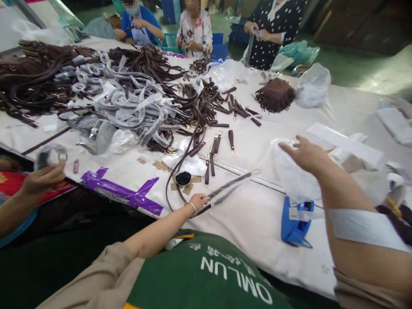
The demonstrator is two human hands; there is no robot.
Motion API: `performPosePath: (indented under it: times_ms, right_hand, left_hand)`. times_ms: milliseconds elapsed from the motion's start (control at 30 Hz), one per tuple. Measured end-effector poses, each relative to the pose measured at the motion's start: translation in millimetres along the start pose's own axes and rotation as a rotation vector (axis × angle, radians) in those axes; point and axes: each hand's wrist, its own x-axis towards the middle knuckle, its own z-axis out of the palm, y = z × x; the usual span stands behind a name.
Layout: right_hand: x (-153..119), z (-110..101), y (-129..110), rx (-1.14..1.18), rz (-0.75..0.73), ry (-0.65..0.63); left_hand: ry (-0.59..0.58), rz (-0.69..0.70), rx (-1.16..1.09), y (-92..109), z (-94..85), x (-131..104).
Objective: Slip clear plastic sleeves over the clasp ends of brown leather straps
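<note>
My left hand [198, 202], with a bangle at the wrist, is closed around a dark brown strap [181, 166]. Part of the strap is wrapped in clear film and runs toward the upper right, ending in a metal clasp; the rest loops up toward the pile. My right hand [302, 153] reaches out with its fingers spread, over a clear plastic bag [294, 176] on the table. Nothing shows in its grasp. Below that bag stands a blue tape dispenser [294, 223].
Brown straps and grey wrapped straps [133, 100] are heaped at the left. Short straps with clasps [231, 141] lie mid-table, a fringed brown piece [276, 94] beyond. Purple tape [126, 191] marks the near edge. A person's hand [46, 176] works at left; three people stand across.
</note>
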Motion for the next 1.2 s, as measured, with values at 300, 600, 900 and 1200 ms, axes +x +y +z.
performPosePath:
  times_ms: [300,600,900,1200]
  right_hand:
    - [-219,172,69,-0.165,-0.017,-0.776]
    - [-228,226,73,-0.184,-0.043,-0.765]
    - [-228,191,42,0.075,-0.009,-0.644]
    - [-238,163,-4,0.317,0.105,-0.431]
  left_hand:
    - [0.079,-0.064,0.043,-12,23.7,13]
    - [0.105,-0.154,0.098,-5,30.4,11]
    - [-0.093,-0.118,-0.108,23,4.8,1]
    - [-0.462,0.165,-0.261,56,-37.6,-33]
